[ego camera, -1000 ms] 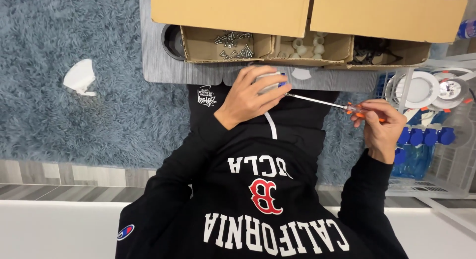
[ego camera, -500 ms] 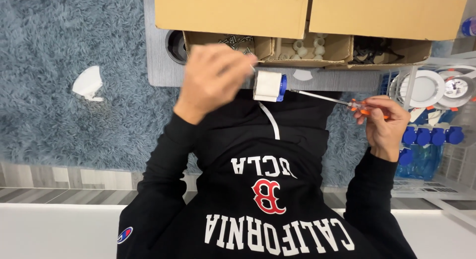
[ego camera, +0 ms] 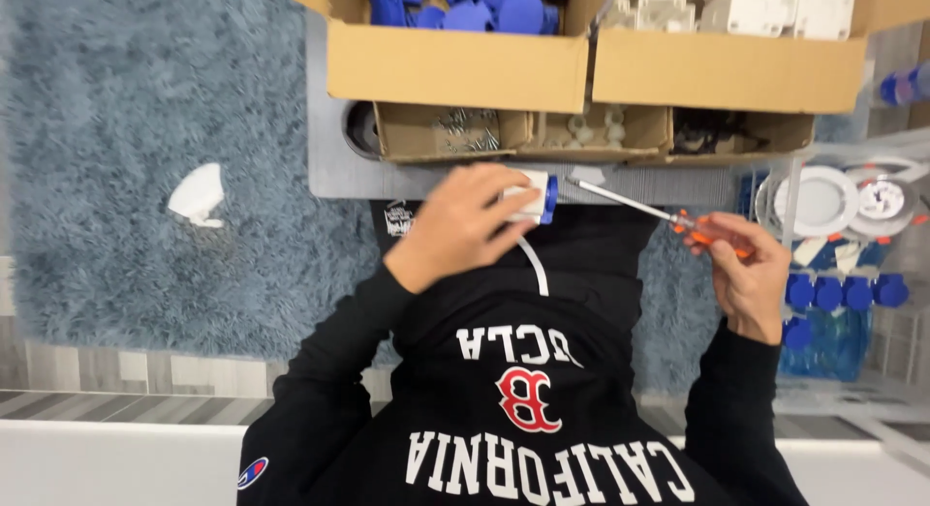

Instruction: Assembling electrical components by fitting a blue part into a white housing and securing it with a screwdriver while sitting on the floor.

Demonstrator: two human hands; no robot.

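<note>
A shaggy blue-grey rug point(ego camera: 145, 128) covers the floor out past my left hand, with pale wood planks showing along its near edge. Above both hands a grey tray point(ego camera: 329, 167) lies on the rug, and two big cardboard boxes stand on it side by side: the left box point(ego camera: 455, 65) holds blue caps, the right box point(ego camera: 727, 70) holds white plastic parts. Tucked under them, just beyond my knuckles, sits a row of small open cartons; the one nearest my left hand holds screws point(ego camera: 465, 128), the next holds small white pieces, and the third is too dark for me to tell what is in it. My black sweatshirt point(ego camera: 523, 409) fills the space below both hands.

Off beyond my right hand stands a wire rack point(ego camera: 833, 274) with round white fixtures point(ego camera: 819, 201) on top and blue caps lower down. Well out to the left of my left hand a small white scrap point(ego camera: 197, 194) lies alone on the rug.

My left hand point(ego camera: 460, 225) is wrapped around a white block point(ego camera: 531, 196) with a blue end, fingers curled over its top, just in front of the tray's near edge. My right hand point(ego camera: 746, 274) is closed around the orange handle of a screwdriver point(ego camera: 668, 215); its thin metal shaft runs up and left toward the block, with the tip stopping just short of the blue end.
</note>
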